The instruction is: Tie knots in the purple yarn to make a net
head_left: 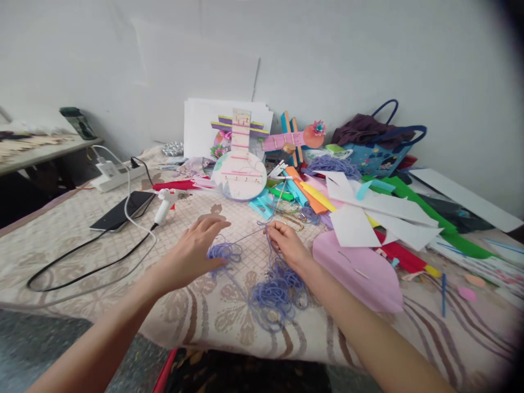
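My right hand [286, 244] pinches a strand of purple-blue yarn between thumb and fingertips, just above the tablecloth. From that pinch the strand runs left toward a small yarn tangle [224, 252] and also down to a larger loose yarn heap [278, 295]. My left hand [199, 244] hovers beside the small tangle, fingers stretched out and thumb apart, with nothing in its grasp. Part of the small tangle is hidden behind the left hand. Right of my right forearm lies a pink rounded sheet [356, 267].
A white glue gun [164, 206], a dark phone [123, 211] and a power strip [118, 177] with cables lie left. Behind stand decorated guitar-shaped crafts [240, 177]. White paper pieces [354, 226], coloured scraps and a blue bag [379, 158] crowd the right.
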`<state>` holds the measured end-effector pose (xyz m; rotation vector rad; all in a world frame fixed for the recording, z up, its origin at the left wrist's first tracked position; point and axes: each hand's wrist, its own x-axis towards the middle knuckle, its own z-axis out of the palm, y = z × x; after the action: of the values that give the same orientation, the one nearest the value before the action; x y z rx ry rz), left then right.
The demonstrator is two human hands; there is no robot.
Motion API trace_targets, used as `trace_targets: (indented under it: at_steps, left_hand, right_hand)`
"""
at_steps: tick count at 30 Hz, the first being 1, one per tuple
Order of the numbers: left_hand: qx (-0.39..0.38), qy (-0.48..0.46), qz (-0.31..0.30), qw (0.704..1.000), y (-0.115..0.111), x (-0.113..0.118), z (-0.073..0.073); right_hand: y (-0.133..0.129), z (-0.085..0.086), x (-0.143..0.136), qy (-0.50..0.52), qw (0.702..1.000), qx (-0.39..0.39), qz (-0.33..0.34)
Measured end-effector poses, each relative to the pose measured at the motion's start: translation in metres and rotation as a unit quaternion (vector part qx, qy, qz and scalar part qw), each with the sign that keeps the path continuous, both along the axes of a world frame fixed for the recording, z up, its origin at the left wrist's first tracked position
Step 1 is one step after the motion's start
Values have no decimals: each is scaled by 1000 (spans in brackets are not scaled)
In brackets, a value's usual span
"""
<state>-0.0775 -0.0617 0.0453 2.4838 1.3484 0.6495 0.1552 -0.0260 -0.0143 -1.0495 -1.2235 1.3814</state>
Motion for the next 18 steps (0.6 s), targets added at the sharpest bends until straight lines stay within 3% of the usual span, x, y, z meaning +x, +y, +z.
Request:
trace_targets:
  at_steps: [3,7,10,18]
  left_hand:
    - [-26,-65,12,997,17,18,2]
    - [-169,-192,-47,966,47,64,-20]
    - [-252,-260,-38,931,62,85,-33]
    - [-255,-312,-3,915,61,82,-38]
  right_hand:
    - [-1,0,-1,-17,1000,12,6]
    - [-1,0,-1,-36,999,39,1]
    - [1,-1,2,-56,997,56,-5]
    - [2,-1,7,-221,965,139,-6]
